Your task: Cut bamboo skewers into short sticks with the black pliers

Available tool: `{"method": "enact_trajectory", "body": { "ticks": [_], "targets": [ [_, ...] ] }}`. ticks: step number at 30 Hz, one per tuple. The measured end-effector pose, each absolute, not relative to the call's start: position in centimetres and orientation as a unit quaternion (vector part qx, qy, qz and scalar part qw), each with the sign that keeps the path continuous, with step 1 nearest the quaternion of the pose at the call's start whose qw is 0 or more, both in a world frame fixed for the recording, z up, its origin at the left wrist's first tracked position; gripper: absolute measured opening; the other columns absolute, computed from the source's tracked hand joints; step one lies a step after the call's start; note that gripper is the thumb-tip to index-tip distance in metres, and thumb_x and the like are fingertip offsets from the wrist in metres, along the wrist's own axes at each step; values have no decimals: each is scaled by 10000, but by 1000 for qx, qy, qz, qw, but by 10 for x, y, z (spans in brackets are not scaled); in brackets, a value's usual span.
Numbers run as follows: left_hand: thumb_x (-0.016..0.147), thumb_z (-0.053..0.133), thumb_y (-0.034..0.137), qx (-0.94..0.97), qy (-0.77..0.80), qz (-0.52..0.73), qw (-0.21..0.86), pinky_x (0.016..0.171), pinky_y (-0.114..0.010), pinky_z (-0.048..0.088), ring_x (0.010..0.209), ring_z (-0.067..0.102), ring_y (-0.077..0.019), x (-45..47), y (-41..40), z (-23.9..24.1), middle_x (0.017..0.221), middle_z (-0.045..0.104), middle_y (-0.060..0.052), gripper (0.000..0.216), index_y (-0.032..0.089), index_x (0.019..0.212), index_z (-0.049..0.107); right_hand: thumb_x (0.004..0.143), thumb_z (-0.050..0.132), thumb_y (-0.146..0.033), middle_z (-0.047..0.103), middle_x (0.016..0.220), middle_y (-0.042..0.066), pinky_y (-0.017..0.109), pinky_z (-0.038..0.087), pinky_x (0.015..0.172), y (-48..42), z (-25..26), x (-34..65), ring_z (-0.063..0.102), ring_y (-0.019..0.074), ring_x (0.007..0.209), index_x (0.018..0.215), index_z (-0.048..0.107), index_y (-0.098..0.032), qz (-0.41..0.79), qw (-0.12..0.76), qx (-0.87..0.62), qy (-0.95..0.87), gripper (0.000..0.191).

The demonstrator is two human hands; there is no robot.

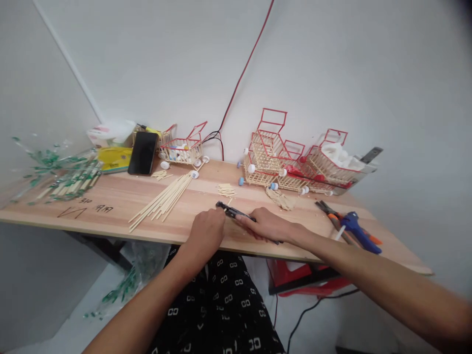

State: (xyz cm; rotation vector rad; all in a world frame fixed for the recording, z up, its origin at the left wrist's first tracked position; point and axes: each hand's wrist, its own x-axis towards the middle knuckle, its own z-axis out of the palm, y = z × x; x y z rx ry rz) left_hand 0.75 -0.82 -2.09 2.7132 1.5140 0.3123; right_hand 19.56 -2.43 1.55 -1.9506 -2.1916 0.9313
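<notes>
**Cutter near front edge, both hands on it**

Black cutter point(233, 211) sits low on the table point(118, 194), close to the front edge. Right hand point(267, 225) is wrapped closed round its handles. Left hand point(206, 228) is curled at the cutter's head, touching it; can't tell if it pinches anything. Left of cutter: loose sticks point(165, 196), bare wood between. Just behind: cut pieces point(225, 189). Well right: glue gun point(357, 228).

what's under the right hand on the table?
A black tool: its head sticks out toward the left hand. The right hand covers most of the handles, so I cannot tell whether anything is caught in the tool.
</notes>
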Motion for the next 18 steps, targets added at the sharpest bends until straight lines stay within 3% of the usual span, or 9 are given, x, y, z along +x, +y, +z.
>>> {"method": "enact_trajectory", "body": {
  "ticks": [12, 18],
  "targets": [
    [891, 336, 80, 860, 498, 109, 28, 714, -361, 479, 813, 652, -268, 2, -14, -21, 866, 659, -171, 295, 62, 1062, 576, 819, 242, -800, 602, 496, 78, 245, 412, 486, -19, 12, 199, 535, 134, 433, 525, 551, -154, 317, 23, -599, -735, 774],
    [882, 350, 67, 855, 507, 105, 30, 713, -362, 479, 814, 655, -271, 2, -18, -19, 880, 667, -174, 296, 60, 1081, 570, 831, 242, -786, 594, 518, 75, 248, 359, 473, -18, 14, 194, 505, 130, 451, 550, 557, -148, 275, 13, -611, -743, 765]
  ]
}}
